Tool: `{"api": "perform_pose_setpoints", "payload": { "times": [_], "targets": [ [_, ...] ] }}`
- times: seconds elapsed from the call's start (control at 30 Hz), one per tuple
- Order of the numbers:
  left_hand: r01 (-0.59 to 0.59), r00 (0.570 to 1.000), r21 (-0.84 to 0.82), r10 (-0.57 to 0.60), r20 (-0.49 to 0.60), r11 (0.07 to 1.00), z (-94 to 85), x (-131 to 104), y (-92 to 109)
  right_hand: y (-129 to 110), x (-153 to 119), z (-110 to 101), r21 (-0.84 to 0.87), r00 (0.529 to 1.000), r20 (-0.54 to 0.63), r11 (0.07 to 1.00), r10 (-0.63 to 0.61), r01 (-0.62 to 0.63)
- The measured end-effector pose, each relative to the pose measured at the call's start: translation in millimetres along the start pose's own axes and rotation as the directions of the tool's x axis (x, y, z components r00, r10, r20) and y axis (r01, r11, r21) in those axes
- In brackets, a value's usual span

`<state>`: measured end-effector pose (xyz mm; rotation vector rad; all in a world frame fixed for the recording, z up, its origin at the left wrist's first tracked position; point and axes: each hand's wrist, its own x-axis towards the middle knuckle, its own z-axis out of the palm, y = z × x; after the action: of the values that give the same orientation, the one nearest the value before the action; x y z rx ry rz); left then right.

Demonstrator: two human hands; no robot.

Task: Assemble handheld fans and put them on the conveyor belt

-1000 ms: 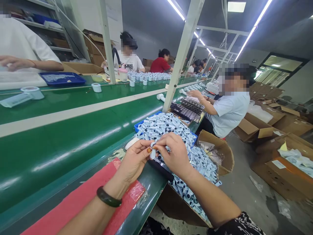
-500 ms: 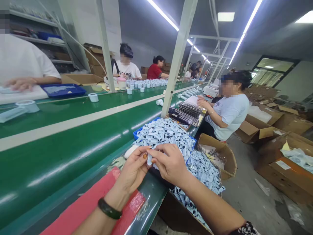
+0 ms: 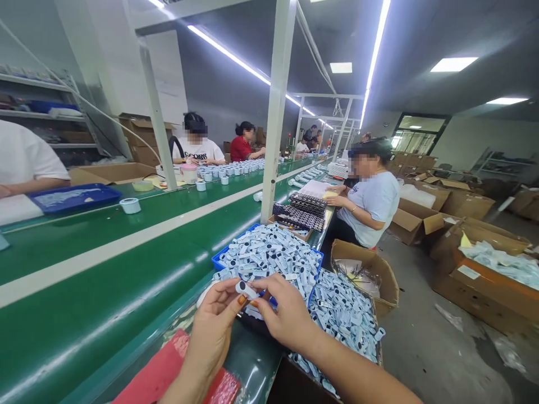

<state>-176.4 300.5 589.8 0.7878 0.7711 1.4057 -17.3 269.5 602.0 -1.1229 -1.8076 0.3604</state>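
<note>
Small pale-blue plastic clip piece with a dark window [image 3: 245, 289]: pinched between both hands, above the table edge, just in front of the heaped tray.

Head view. Left hand [image 3: 213, 331] grasps the piece from below, thumb and forefinger closed on its near end. Right hand [image 3: 284, 314] grips the far end with its fingertips; both hands touch at the piece. Whether the piece is one part or two being mated, cannot tell; fingers hide the joint.

Just beyond the hands: blue plastic tray heaped with identical pale-blue pieces [image 3: 269, 255]. To the right of the right hand, a brown cardboard box full of the same pieces [image 3: 345, 314]. Below the left wrist, a red mat [image 3: 168, 373] on the green table edge [image 3: 252, 359]. Left of the left hand, the green conveyor belt [image 3: 105, 269].

Risks, judged:
- Grip is fingertip-only on a small smooth part; a slip would drop it into the tray or box, where it is indistinguishable from the rest.
- Piece hangs over the table edge; a drop could go to the floor.
- The heap is piled above the tray rim; a brushing wrist could spill pieces.
</note>
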Motion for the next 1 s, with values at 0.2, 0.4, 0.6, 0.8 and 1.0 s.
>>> {"api": "perform_pose_setpoints", "payload": {
  "times": [0.2,0.4,0.6,0.8,1.0],
  "targets": [
    [-0.109,0.989,0.151,0.093,0.111,0.983,-11.6,4.7,-10.1,3.8,-13.0,-2.2,0.021,0.998,-0.055,1.0,0.016,-0.014],
    [-0.242,0.946,0.273,0.165,0.278,0.931,-15.9,2.6,-13.3,5.2,-17.0,-12.2,0.01,0.979,-0.202,0.999,0.041,-0.04],
    [-0.384,0.923,0.397,0.336,0.188,0.834,-24.0,11.7,-19.8,18.7,25.4,-45.1,-0.183,0.942,-0.335,0.981,0.003,-0.068],
    [-0.389,0.921,0.432,0.339,0.19,0.814,-29.7,14.3,-24.0,38.9,80.0,-43.1,-0.621,0.978,-0.018,0.764,0.207,-0.173],
    [-0.375,0.927,0.442,0.313,0.209,0.815,-25.9,14.0,-23.8,36.3,77.9,-36.5,-0.745,0.968,0.066,0.658,0.242,-0.113]
  ]
}}
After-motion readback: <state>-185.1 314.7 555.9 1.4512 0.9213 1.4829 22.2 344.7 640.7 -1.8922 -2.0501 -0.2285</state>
